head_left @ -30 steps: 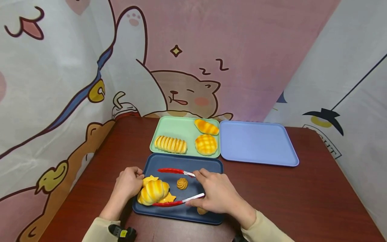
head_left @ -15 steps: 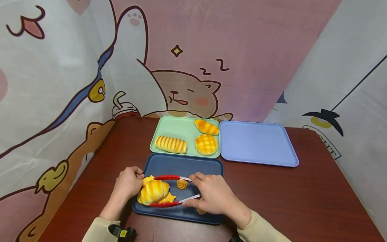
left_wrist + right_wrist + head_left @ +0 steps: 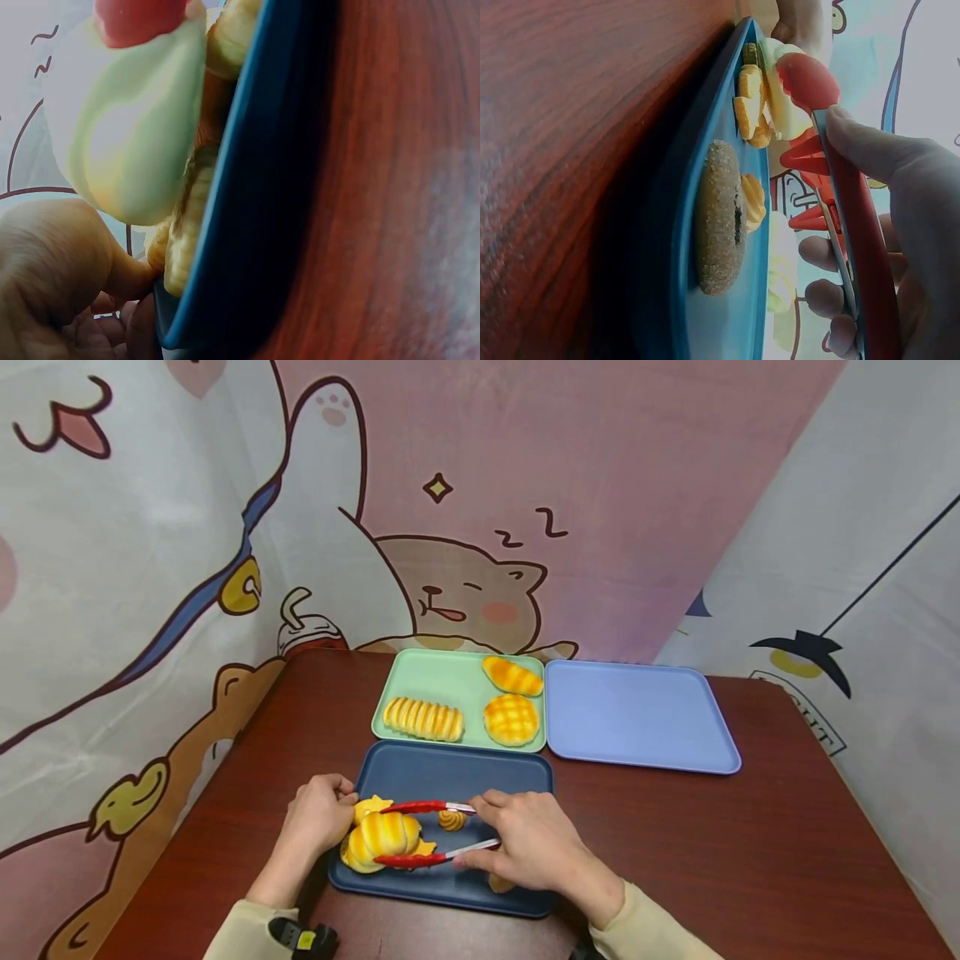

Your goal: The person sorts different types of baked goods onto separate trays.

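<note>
My left hand (image 3: 318, 814) pinches the left rim of the dark blue tray (image 3: 453, 764), its thumb against the edge in the left wrist view. A striped, croissant-like bread roll (image 3: 378, 839) lies atop smaller biscuits at that end. My right hand (image 3: 525, 839) holds red tongs (image 3: 416, 862), thumb on one arm and fingers on the other. One red tip overlaps the roll's near side; the other is by its far side. Firm contact cannot be told. Star-shaped biscuits (image 3: 371, 806) show around the roll. A swirl cookie (image 3: 451, 820) sits partly behind the far tong arm.
A sugar-coated oblong biscuit (image 3: 721, 225) lies in the dark tray under my right hand. Behind, a green tray (image 3: 442, 677) bears a ridged loaf (image 3: 423, 719), a round checked bun (image 3: 512, 720) and a long roll (image 3: 513, 675). A lavender tray (image 3: 641, 714) stands beside it.
The tongs have moved left and their tips have come closer together around the bread roll, which has shifted slightly. My left hand has stayed on the tray rim.
</note>
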